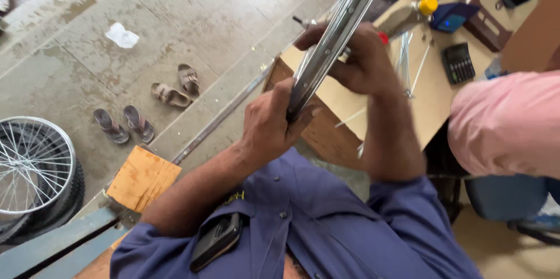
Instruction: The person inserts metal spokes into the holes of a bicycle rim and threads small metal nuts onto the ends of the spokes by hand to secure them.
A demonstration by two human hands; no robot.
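Observation:
A shiny metal wheel rim (344, 19) runs edge-on from the top of the view down to my hands. My left hand (269, 123) grips its lower end, thumb pressed on the metal. My right hand (361, 60) is closed around the rim higher up, with a small red-tipped tool partly hidden in the fingers. Both forearms come out of blue shirt sleeves. The rim's upper part leaves the frame.
A wooden table (434, 89) carries loose spokes (415, 64), a calculator (457, 62), a yellow-capped bottle (421, 9) and boxes. A person in a pink sleeve (506, 123) sits at right. Two pairs of sandals (149, 107), a spoked wheel (32, 168) and a wooden board (143, 177) lie on the concrete floor.

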